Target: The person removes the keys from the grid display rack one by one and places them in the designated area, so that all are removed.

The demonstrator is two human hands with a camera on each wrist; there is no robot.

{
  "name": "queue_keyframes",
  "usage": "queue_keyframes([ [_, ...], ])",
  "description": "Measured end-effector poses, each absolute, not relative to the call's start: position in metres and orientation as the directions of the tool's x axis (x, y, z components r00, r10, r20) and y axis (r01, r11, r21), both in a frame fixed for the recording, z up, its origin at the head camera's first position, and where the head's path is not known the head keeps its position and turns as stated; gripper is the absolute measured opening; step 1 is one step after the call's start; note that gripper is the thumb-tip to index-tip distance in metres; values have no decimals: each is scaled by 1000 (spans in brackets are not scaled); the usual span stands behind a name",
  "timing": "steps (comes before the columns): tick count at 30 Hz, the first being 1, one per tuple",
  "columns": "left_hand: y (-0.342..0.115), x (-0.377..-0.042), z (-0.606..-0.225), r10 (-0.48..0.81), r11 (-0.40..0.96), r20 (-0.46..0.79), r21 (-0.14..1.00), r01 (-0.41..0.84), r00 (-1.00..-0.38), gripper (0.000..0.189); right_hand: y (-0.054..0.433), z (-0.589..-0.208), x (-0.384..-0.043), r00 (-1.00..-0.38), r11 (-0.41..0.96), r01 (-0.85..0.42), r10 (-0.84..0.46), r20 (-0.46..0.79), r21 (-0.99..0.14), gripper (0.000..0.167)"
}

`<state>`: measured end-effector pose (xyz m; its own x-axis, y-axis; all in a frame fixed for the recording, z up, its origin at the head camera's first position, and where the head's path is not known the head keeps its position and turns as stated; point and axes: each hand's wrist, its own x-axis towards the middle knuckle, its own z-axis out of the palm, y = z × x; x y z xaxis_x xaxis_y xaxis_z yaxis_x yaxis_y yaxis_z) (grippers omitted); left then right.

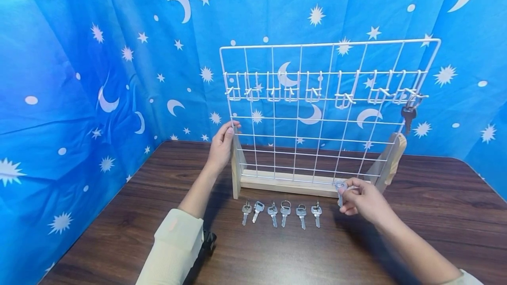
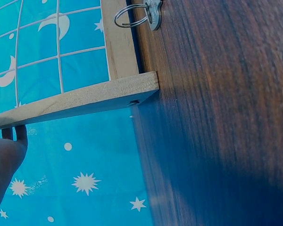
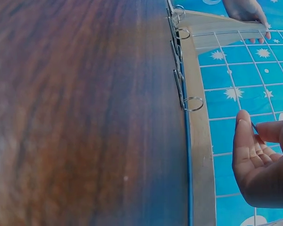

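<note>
A white wire grid rack (image 1: 285,46) stands on wooden feet, with a row of white hooks (image 1: 344,99) across its upper part. My left hand (image 1: 221,146) grips the top of the rack's left wooden side piece (image 1: 236,170); in the left wrist view its fingers reach behind the wood. Between thumb and fingers, my right hand (image 1: 364,201) pinches a silver key (image 1: 340,186) before the rack's lower right. Only a thin edge of that key shows in the right wrist view. A dark key (image 1: 408,115) hangs by its ring from the far right hook.
Several silver keys with rings, among them one key (image 1: 285,212) near the middle, lie in a row on the brown wooden table (image 1: 269,254) before the rack's base bar (image 1: 285,183). Behind stands a blue cloth (image 1: 253,8) with moons and stars. A black object (image 1: 208,240) sits by the left sleeve.
</note>
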<state>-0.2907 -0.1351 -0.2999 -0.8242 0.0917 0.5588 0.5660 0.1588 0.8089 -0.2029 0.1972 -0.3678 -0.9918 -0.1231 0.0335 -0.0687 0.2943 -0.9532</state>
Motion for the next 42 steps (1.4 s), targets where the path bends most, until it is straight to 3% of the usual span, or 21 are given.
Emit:
queue_keyframes([
  [11, -135, -290, -299, 92, 158, 550, 815, 558, -830, 32, 198, -378, -207, -975, 224, 43, -202, -89, -974, 11],
  [26, -140, -314, -320, 78, 159, 581, 795, 585, -810, 34, 199, -393, -206, -914, 340, 107, -337, -227, -934, 12],
  [42, -139, -306, -312, 88, 146, 566, 806, 573, -819, 33, 195, -393, -206, -924, 394, 129, -286, -254, -910, 11],
])
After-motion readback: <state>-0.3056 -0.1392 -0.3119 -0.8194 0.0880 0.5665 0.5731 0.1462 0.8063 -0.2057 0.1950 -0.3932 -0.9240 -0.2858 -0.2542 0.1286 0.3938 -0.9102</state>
